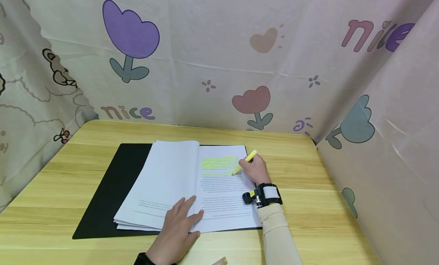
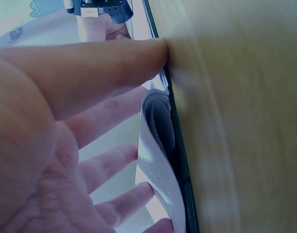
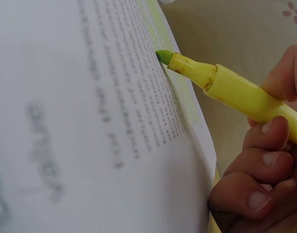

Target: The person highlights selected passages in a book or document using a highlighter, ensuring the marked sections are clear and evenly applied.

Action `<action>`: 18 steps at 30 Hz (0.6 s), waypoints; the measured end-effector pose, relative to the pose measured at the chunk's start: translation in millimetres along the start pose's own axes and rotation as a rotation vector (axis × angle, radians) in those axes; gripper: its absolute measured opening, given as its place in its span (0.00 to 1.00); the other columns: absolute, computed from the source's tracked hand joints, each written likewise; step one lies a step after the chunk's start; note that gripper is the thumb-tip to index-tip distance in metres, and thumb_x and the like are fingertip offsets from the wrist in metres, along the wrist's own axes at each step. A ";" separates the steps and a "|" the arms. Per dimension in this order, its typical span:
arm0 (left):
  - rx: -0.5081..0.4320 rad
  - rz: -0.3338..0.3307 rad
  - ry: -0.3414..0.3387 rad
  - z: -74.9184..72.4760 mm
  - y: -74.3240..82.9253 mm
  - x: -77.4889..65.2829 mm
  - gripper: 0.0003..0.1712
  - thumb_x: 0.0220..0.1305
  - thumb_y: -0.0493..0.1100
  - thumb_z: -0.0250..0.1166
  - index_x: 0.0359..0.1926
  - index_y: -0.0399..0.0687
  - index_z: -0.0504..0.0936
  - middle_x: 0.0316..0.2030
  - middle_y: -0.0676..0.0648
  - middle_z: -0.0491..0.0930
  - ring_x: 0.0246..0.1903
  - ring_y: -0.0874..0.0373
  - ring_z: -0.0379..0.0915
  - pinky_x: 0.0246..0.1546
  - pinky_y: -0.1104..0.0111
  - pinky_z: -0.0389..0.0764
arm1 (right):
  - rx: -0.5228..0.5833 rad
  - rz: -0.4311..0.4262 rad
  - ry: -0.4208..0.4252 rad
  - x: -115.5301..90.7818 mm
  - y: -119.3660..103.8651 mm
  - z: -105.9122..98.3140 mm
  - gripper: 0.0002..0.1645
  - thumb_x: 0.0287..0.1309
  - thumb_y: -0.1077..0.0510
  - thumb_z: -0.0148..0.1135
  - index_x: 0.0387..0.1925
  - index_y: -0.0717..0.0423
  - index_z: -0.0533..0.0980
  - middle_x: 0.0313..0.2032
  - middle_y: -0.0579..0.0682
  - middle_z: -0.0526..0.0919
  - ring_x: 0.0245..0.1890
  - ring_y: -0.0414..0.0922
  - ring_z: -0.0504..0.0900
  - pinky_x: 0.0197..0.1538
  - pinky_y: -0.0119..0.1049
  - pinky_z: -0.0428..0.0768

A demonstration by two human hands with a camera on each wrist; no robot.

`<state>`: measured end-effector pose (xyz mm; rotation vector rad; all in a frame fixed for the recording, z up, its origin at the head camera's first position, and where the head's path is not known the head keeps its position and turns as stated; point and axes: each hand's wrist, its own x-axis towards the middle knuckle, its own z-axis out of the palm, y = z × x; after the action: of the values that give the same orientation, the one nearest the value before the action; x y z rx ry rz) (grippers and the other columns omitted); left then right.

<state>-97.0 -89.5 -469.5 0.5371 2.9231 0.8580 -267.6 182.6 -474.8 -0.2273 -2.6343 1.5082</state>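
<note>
A yellow highlighter (image 1: 244, 162) is pinched in my right hand (image 1: 258, 170), its tip at a printed line on the right-hand page (image 1: 224, 204) of an open stack of paper. Yellow marking (image 1: 219, 163) covers the upper lines of that page. In the right wrist view the highlighter (image 3: 245, 94) shows its green-yellow chisel tip close to the text. My left hand (image 1: 178, 229) rests with spread fingers across the lower fold between the pages. The left wrist view shows the thumb (image 2: 114, 63) stretched out and the curved paper fold (image 2: 155, 121) by the fingers.
Under the paper lies a black folder (image 1: 103, 204) on the wooden table (image 1: 302, 227). A small brownish object (image 1: 221, 261) is cut off at the bottom edge of the head view. Printed cloth (image 1: 199, 48) hangs behind and at both sides.
</note>
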 end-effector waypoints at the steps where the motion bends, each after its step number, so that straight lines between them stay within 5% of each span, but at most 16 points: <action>1: 0.000 -0.001 0.000 0.0 0.0 0.0 0.25 0.56 0.39 0.77 0.57 0.42 0.87 0.74 0.37 0.64 0.74 0.31 0.52 0.65 0.32 0.58 | -0.001 0.002 0.001 0.2 0.3 0.0 0.11 0.57 0.54 0.64 0.35 0.57 0.77 0.28 0.51 0.73 0.25 0.46 0.70 0.28 0.35 0.66; 18: 0.008 0.002 0.003 -0.3 0.6 -0.1 0.26 0.56 0.40 0.77 0.57 0.42 0.87 0.74 0.37 0.64 0.74 0.31 0.52 0.64 0.32 0.59 | 0.017 0.021 -0.001 2.2 3.4 -2.4 0.13 0.59 0.54 0.65 0.37 0.59 0.75 0.31 0.54 0.74 0.26 0.47 0.70 0.28 0.36 0.67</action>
<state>-96.7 -89.3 -469.0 0.5403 2.9302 0.8478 -269.1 186.7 -476.4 -0.2538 -2.6268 1.5365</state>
